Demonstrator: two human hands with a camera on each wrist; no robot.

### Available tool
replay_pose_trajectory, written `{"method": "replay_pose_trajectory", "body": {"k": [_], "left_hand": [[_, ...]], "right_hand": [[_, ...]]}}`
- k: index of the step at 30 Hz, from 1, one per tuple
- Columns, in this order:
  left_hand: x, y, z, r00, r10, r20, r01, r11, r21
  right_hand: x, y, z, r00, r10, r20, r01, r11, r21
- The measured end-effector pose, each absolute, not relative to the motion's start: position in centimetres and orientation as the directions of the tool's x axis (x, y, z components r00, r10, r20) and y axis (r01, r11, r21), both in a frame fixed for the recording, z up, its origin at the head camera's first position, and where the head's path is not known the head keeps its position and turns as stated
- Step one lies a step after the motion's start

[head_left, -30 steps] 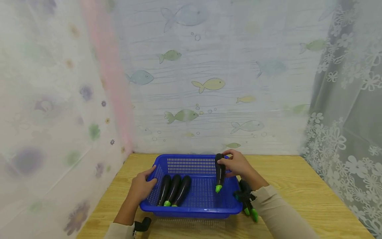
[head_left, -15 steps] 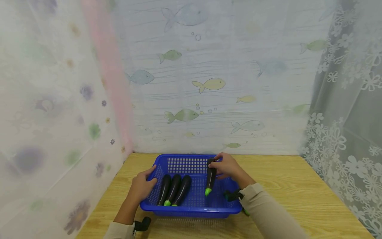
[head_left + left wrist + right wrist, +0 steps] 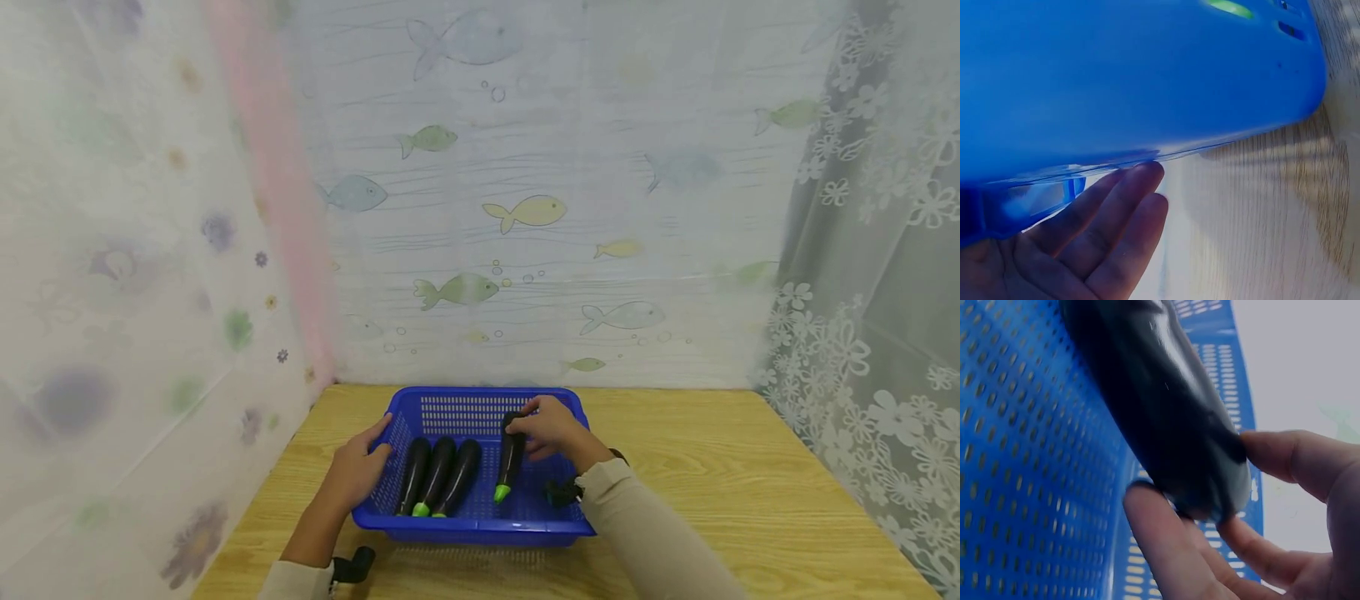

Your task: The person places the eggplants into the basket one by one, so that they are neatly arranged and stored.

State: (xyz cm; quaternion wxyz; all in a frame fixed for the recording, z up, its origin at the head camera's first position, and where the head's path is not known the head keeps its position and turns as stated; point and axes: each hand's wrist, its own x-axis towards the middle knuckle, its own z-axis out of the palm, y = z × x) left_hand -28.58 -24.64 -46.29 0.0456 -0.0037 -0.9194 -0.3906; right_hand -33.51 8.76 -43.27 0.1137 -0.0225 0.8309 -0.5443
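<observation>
My right hand (image 3: 551, 427) pinches the dark rounded end of an eggplant (image 3: 512, 454) between thumb and fingers. Its bright green stem end points down and toward me, over the floor of the blue plastic basket (image 3: 480, 526). In the right wrist view the glossy eggplant (image 3: 1160, 406) slants up from the fingertips, with perforated basket wall behind. Three more eggplants (image 3: 437, 477) lie side by side in the basket's left half. My left hand (image 3: 356, 473) holds the basket's left side; the left wrist view shows fingers (image 3: 1132, 244) beneath the rim.
The basket stands on a wood-grain table (image 3: 712, 467). A patterned fish curtain (image 3: 525, 250) hangs behind the table, with a lace curtain (image 3: 862, 400) on the right. Each wrist bears a black strap-on device (image 3: 354, 567). My right sleeve (image 3: 652, 533) crosses the basket's front right corner.
The right hand has carried the eggplant leftward and lower, nearer the three others. The eggplants outside the basket's right side are now hidden behind the right arm. The left hand stays at the rim.
</observation>
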Motion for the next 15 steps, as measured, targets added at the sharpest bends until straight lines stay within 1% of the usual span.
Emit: {"method": "replay_pose_trajectory", "body": {"k": [6, 8, 12, 15], "left_hand": [[-28.6, -24.9, -46.2, -0.998, 0.045, 0.048, 0.065, 0.676, 0.734], [-28.7, -25.0, -46.2, -0.995, 0.071, 0.068, 0.098, 0.684, 0.722], [-28.9, -25.0, -46.3, -0.979, 0.133, 0.158, 0.204, 0.723, 0.66], [-29.1, -25.0, -46.2, -0.965, 0.16, 0.206, 0.255, 0.74, 0.622]], "right_hand": [[-33.8, 8.1, -43.6, -0.971, -0.15, -0.188, 0.103, 0.447, -0.889], [-33.9, 7.9, -43.7, -0.969, -0.154, -0.196, 0.107, 0.453, -0.885], [-33.9, 7.4, -43.9, -0.96, -0.184, -0.211, 0.106, 0.46, -0.882], [-33.9, 7.0, -44.0, -0.951, -0.206, -0.229, 0.113, 0.46, -0.881]]}}
